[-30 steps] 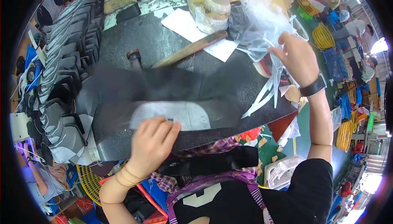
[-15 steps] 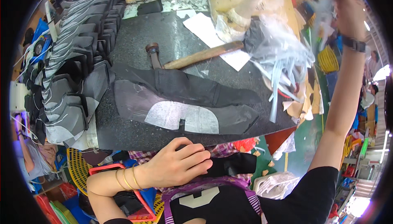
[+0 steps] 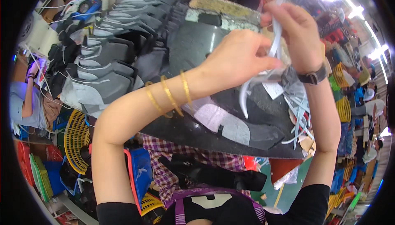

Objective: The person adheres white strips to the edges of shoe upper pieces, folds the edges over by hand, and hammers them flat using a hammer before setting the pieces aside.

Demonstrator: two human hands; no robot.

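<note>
A pale whitish strip (image 3: 277, 35) is stretched upright between my two raised hands over the worktable. My right hand (image 3: 302, 33) pinches its upper part between thumb and fingers. Lower on the strip, the curled fingers of my left hand (image 3: 240, 56) close on it. Its loose tail hangs curving below that hand. Beneath lies a dark, flat sewn piece (image 3: 263, 136) with a light grey patch, resembling a shoe upper, partly covered by my left forearm. The hammer is hidden behind my arm.
Overlapping rows of similar dark grey pieces (image 3: 103, 56) fill the table's left side. A bundle of pale strips (image 3: 299, 105) hangs at the right edge. On the black tabletop (image 3: 193, 39) a small black block (image 3: 210, 19) sits at the back. A yellow basket (image 3: 76, 142) stands lower left.
My right hand has come back from the far right toward the middle, with the strip in it. My left hand has risen from the table's front edge to the strip. The view has shifted.
</note>
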